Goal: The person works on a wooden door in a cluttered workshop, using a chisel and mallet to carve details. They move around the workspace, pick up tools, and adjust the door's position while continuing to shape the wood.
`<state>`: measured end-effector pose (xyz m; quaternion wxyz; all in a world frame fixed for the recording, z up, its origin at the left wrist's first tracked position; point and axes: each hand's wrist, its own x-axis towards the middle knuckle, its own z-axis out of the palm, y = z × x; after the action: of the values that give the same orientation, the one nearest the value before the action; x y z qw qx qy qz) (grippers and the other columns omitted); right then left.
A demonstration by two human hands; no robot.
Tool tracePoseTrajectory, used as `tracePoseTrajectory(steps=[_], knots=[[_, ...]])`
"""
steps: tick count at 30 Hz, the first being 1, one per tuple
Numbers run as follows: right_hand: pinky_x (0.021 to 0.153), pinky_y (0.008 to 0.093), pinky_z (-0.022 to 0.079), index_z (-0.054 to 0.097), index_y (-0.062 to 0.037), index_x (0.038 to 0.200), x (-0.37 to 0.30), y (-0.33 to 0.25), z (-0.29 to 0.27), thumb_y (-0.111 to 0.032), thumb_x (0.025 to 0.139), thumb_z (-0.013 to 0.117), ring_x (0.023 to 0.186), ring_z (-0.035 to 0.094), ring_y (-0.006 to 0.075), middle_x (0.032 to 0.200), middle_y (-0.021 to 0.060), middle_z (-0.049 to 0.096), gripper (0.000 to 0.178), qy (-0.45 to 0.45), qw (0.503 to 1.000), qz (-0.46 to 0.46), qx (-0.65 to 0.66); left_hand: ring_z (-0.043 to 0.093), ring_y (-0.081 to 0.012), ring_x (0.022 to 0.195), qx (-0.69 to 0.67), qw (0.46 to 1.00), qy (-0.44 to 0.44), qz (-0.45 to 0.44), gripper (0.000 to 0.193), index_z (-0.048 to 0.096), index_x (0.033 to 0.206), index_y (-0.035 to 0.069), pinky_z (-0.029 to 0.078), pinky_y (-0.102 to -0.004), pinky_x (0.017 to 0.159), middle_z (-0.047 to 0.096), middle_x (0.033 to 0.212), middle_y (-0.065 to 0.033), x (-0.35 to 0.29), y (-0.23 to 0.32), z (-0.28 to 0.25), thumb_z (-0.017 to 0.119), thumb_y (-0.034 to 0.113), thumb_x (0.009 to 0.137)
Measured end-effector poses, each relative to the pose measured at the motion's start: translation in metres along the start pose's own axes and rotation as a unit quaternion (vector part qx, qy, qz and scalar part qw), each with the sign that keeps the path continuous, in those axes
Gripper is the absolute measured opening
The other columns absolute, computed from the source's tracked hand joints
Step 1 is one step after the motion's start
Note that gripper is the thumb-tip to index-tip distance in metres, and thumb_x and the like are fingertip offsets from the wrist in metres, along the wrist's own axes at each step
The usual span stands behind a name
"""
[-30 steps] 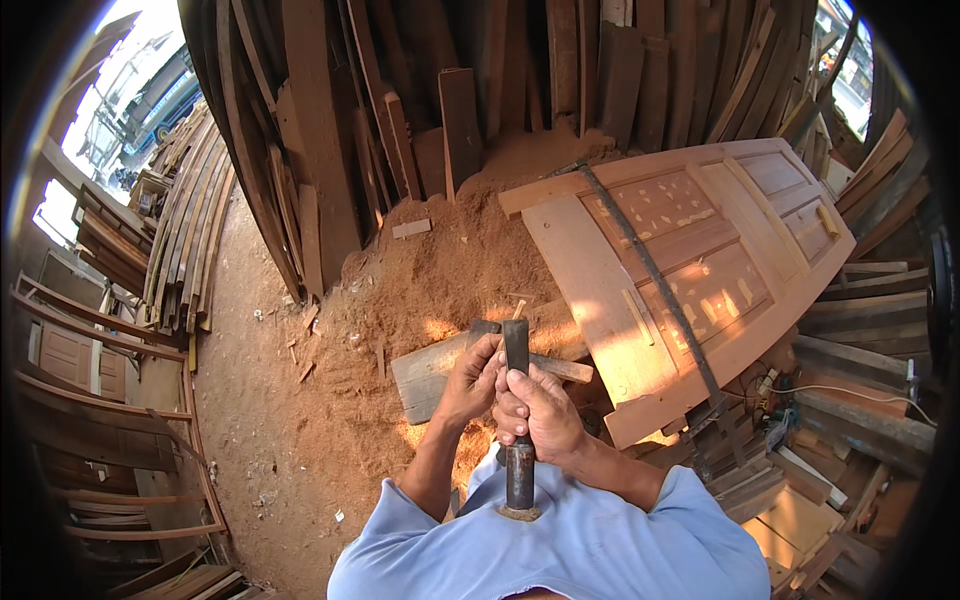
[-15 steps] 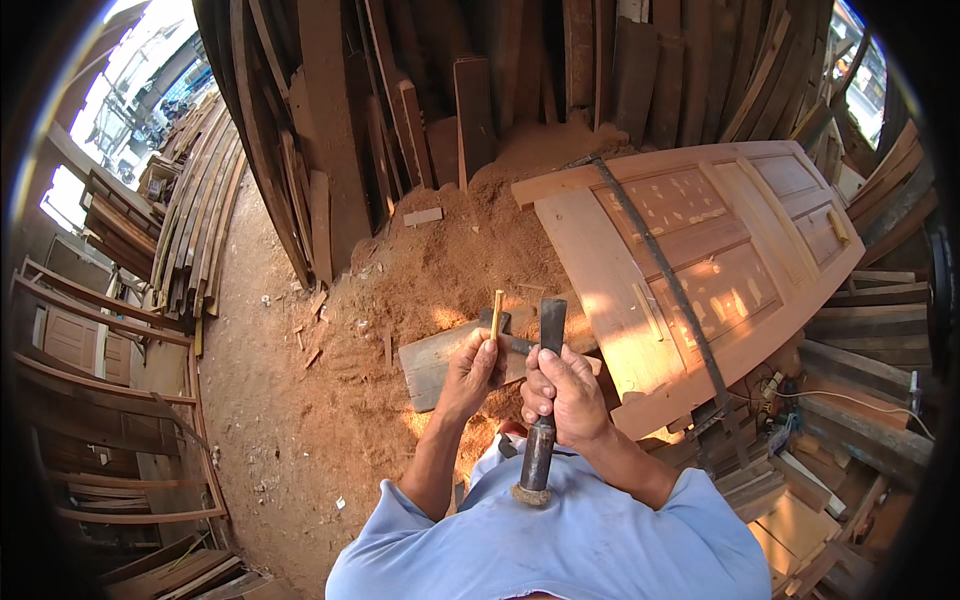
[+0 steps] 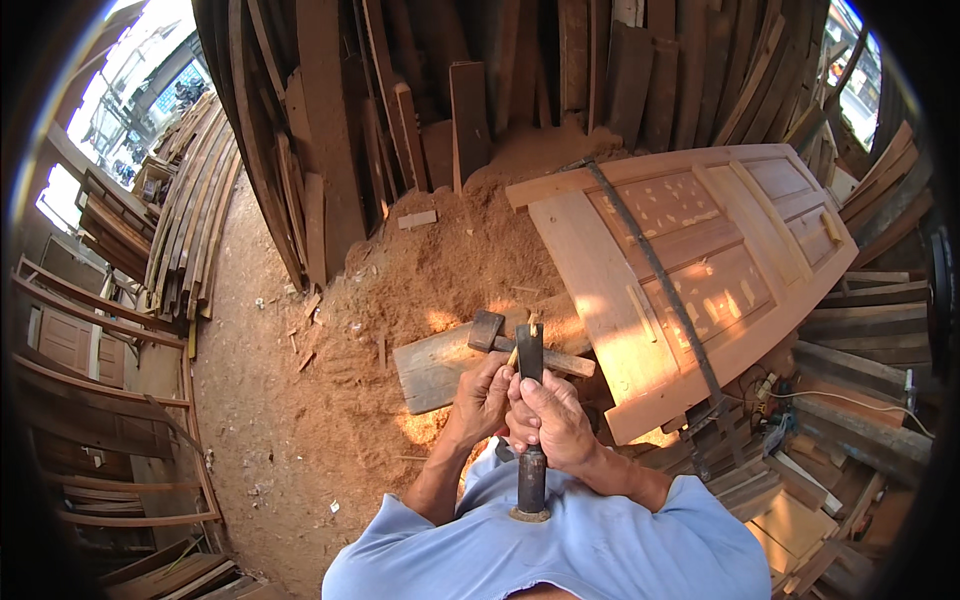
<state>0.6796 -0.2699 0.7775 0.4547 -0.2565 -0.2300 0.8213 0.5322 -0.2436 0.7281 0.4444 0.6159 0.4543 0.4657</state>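
Note:
My right hand (image 3: 552,422) is shut around a long chisel (image 3: 529,356). Its dark blade points up and away, and its handle butts against my blue shirt. My left hand (image 3: 480,396) pinches a thin pale wooden stick (image 3: 514,356) against the left side of the blade, with the stick's tip showing just above it. Beneath both hands a hammer (image 3: 487,329) lies across a grey plank (image 3: 432,368) on the sawdust.
A panelled wooden door (image 3: 700,250) lies flat to the right with a long metal bar clamp (image 3: 650,262) across it. A sawdust heap (image 3: 450,250) spreads ahead. Boards lean against the back wall (image 3: 330,150). Planks and a cable (image 3: 850,400) are stacked at right, curved slats (image 3: 190,230) at left.
The stick stood clear to the left of the blade half a second ago and is now pressed against it. My hands have shifted slightly right, uncovering the hammer on the plank.

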Motion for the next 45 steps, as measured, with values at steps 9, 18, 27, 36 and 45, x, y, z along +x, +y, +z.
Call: tracePoseTrajectory(steps=[9,18,27,36,45], knots=[[0.042,0.026,0.04,0.051,-0.0098,0.098,-0.036,-0.053,-0.018,-0.027,0.105,0.044,0.042,0.033,0.0055,0.058,-0.0048,0.033,0.02,0.051,0.974,-0.216,-0.051,0.053,-0.0071,0.063,-0.139,0.958,-0.063,-0.241,0.02,0.061,0.093,0.006,0.044,-0.0243,0.059,0.059,0.074,0.001,-0.07,-0.045,-0.019,0.056,0.024,0.101],[0.053,0.0286,0.047,0.052,-0.0096,0.102,0.028,0.001,-0.001,-0.027,0.103,0.049,0.053,0.042,0.0067,0.067,-0.0048,0.038,0.018,-0.006,0.999,0.025,0.027,0.049,-0.0047,0.071,-0.228,0.971,-0.028,-0.07,0.023,0.059,0.119,0.007,0.042,-0.0205,0.062,0.055,0.084,0.0042,0.048,-0.017,-0.004,0.047,0.023,0.105],[0.048,0.0265,0.043,0.05,-0.007,0.099,0.0,-0.007,0.006,-0.028,0.104,0.047,0.049,0.039,0.0056,0.063,-0.0039,0.036,0.022,0.014,0.999,-0.046,-0.013,0.052,-0.0098,0.072,-0.089,0.991,-0.068,-0.069,0.022,0.062,0.115,0.0,0.044,-0.0258,0.065,0.056,0.081,-0.0012,0.023,0.016,-0.009,0.049,0.013,0.102],[0.05,0.0284,0.046,0.053,-0.0104,0.101,0.004,-0.017,-0.018,-0.024,0.104,0.046,0.052,0.041,0.007,0.067,-0.0038,0.039,0.015,0.059,0.996,-0.055,0.029,0.043,-0.0038,0.052,-0.385,0.904,-0.062,-0.175,0.029,0.058,0.121,0.006,0.035,-0.0197,0.047,0.057,0.071,0.0003,0.003,-0.032,-0.012,0.046,0.029,0.106],[0.053,0.0283,0.046,0.053,-0.0106,0.1,0.02,0.006,0.005,-0.027,0.104,0.047,0.052,0.04,0.0071,0.066,-0.0046,0.037,0.018,-0.03,0.996,0.068,0.049,0.054,-0.0085,0.078,-0.165,0.985,-0.042,-0.032,0.036,0.061,0.127,0.001,0.046,-0.0249,0.069,0.061,0.085,-0.003,0.055,-0.001,-0.021,0.042,0.021,0.105]])
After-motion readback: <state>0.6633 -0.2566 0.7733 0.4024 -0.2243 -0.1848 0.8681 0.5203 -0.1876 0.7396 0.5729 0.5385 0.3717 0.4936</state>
